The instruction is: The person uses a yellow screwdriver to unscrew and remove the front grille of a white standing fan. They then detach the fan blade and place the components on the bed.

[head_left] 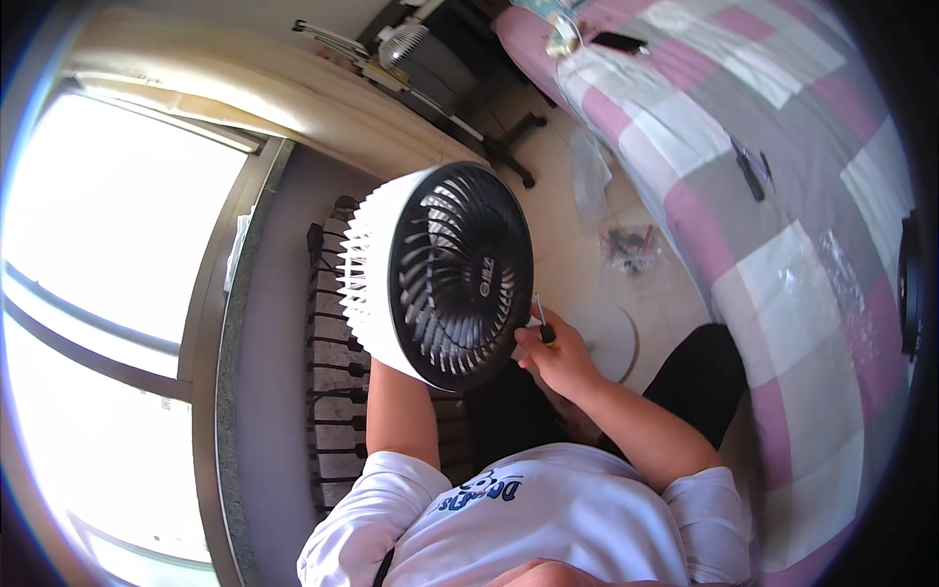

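A fan head [460, 274] with a white housing and a black round front grille is held up in front of me, its grille turned to the right. My left forearm rises behind it, and the fan hides my left hand, so its fingers do not show. Just right of the grille's lower edge, my right hand [562, 357] is closed around a small screwdriver [547, 334] with a dark handle. The screwdriver's thin metal shaft points upward, close to the grille's rim. A white round disc [616, 342] lies on the floor beyond my right hand.
On the right is a bed with a checked cover [782, 264], bearing a phone [621, 42], dark slim tools [750, 171] and clear plastic wrapping. A plastic bag of small parts [631, 247] lies on the floor. A bright window [117, 215] and slatted rack [337, 391] are left.
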A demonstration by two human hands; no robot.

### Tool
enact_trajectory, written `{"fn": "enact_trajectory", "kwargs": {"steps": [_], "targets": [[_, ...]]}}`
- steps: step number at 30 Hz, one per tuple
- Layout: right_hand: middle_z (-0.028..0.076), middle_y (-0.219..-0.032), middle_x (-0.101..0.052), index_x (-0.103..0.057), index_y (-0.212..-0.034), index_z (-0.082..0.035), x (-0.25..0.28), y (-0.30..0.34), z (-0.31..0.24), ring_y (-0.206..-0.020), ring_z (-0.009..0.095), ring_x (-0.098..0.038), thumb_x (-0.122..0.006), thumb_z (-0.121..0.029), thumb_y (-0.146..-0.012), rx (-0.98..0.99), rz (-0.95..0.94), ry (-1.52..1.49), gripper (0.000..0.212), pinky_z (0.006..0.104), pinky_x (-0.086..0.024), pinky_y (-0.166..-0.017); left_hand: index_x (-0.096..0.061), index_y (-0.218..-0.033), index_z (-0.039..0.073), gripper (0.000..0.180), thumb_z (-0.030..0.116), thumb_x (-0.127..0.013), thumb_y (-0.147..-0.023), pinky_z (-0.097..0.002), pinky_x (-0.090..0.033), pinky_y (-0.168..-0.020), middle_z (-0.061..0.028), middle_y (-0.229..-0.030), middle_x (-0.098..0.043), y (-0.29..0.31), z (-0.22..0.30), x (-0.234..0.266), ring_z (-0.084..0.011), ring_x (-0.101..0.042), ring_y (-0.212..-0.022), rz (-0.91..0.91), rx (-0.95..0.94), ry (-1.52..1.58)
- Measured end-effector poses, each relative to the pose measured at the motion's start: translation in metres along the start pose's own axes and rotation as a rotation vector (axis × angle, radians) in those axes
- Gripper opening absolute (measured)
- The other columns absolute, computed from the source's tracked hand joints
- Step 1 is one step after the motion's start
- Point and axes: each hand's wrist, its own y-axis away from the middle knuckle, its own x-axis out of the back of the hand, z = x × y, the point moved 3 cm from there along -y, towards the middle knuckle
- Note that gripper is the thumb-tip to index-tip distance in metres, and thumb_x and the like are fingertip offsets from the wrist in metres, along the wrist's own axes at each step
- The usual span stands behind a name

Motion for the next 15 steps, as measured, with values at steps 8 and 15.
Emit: {"fn": "enact_trajectory", "kwargs": {"steps": [8,15], "targets": [[0.003,-0.083,-0.064,-0.049,-0.134,-0.004,0.004,-0.006,-0.007,-0.060,0.009,-0.058,-0.066,-0.012,-0.088,-0.114,0.023,-0.150,0.050,0.0204,-0.038,-0.046,-0.040,-0.140,-0.001,0.051,0.012,-0.052,-0.093,-0.0372,-0.053,-0.092,-0.0157,-0.129,-0.057,0.006,-0.005,0.004,-0.0255,-0.061,-0.112,-0.098,-0.024,-0.018],[0.010,-0.107,-0.050,-0.033,-0.133,-0.002,0.109,0.026,-0.061,-0.092,0.015,-0.050,-0.050,-0.003,-0.091,0.354,0.629,0.500,0.046,0.0289,-0.044,-0.080,-0.041,-0.139,-0.002,0.049,0.011,-0.051,-0.093,-0.0368,-0.053,-0.091,-0.0155,-0.128,-0.058,0.047,-0.022,0.008,-0.0251,-0.062,-0.111,-0.185,-0.123,-0.184]]}}
